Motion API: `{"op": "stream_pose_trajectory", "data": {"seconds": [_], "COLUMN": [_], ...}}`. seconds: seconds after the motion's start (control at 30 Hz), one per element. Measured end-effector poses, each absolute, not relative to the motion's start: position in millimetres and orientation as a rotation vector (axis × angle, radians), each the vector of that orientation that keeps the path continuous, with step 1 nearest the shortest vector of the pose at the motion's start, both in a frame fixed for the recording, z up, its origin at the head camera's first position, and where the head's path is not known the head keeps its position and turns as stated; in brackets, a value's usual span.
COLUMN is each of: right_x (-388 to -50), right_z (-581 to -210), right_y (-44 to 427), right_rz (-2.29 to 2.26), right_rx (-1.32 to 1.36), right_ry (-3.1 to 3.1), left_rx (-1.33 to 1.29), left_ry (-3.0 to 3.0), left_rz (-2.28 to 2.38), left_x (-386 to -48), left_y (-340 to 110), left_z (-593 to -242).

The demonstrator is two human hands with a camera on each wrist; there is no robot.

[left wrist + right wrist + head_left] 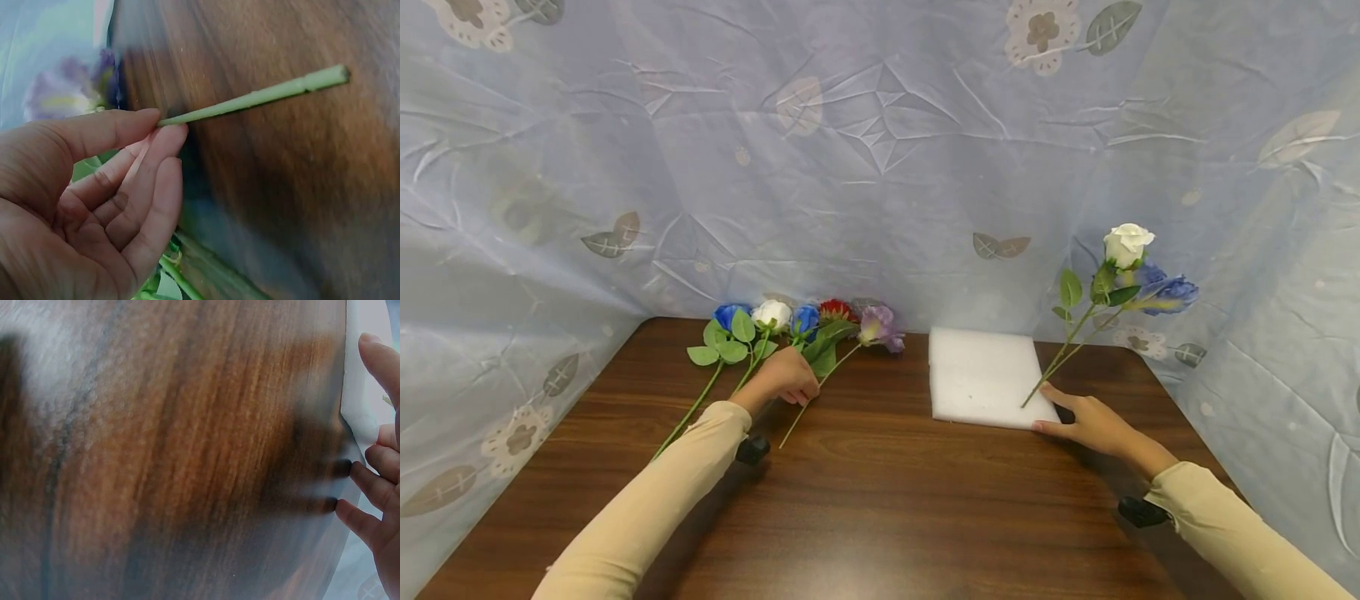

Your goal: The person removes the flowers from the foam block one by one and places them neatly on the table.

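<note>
Dark wood-grain table (880, 508) before floral-print bluish cloth (865, 183). Left hand (786, 377) pinches stem of purple flower (878, 325), bloom beside red flower (837, 311). Right hand (1096, 423) spread against right edge of white foam block (977, 375); white rose (1127, 245), blue flower (1171, 294) stuck in it, leaning right.

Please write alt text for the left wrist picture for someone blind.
A left hand pinches a green stem, its end pointing right, with a brown table behind. A blurred purple flower shows at upper left, other stems at the bottom.
</note>
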State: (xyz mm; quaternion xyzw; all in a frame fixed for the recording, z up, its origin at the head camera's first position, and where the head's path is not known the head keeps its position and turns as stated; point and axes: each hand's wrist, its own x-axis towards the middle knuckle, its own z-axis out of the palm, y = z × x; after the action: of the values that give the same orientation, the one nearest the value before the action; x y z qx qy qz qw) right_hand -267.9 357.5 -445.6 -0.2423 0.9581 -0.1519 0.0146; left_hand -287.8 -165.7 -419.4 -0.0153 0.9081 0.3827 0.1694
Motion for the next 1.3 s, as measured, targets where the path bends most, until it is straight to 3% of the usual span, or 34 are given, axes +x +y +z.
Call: {"op": "stream_pose_trajectory", "data": {"seconds": [0.4,1.3], "right_x": [-268.1,-269.0], "right_z": [-446.1,-445.7], "right_y": [358.0,358.2], "right_rz": [-0.476,-0.472], "right_rx": [-0.769,-0.758], "right_ry": [2.976,2.969], "left_rx": [-0.221,-0.121], "left_ry": [2.680,2.559], "left_rz": [0.937,0.967], "left_x": [-291.2,-293.3], "left_y": [-170.4,-171.0], "left_z": [-417.1,-410.2]}}
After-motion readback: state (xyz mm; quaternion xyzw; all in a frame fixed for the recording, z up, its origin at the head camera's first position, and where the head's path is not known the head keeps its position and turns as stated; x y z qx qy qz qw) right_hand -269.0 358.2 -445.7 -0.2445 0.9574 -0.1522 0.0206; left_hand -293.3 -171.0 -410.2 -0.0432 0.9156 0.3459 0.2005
